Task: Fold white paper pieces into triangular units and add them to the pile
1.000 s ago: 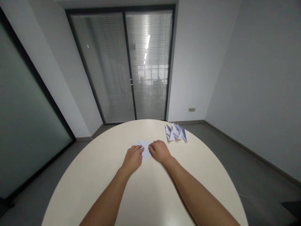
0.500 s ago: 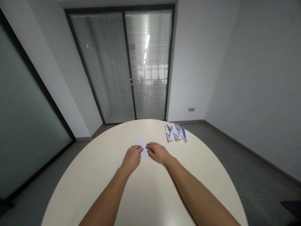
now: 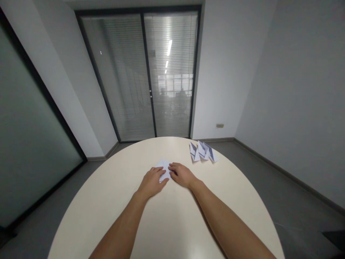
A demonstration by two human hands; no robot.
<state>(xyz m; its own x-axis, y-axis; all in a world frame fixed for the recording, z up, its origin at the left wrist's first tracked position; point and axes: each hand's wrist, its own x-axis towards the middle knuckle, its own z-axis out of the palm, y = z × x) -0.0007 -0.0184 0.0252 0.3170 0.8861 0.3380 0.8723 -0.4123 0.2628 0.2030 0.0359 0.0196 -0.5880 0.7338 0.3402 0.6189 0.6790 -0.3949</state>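
A small piece of folded white paper [image 3: 165,172] lies on the table between my two hands, its edges partly covered by fingers. My left hand [image 3: 152,181] rests over its left side, with the fingers stretched across the sheet and the thumb spread out toward its near edge. At the right edge, my right hand [image 3: 183,175] has its fingers bent and holds the paper at that side. Several white folded paper pieces [image 3: 203,151] with pointed tips stand close together near the table's far right edge.
The pale round table [image 3: 113,208] spreads out under both forearms. Beyond it stand a dark-framed glass door with blinds [image 3: 172,108] and a white wall [image 3: 223,72]. Dark grey floor [image 3: 291,208] shows past the table's right edge.
My left thumb has swung out, away from the fingers and toward me, and more of the paper shows. My right hand has hardly moved. The folded pieces stay where they were.
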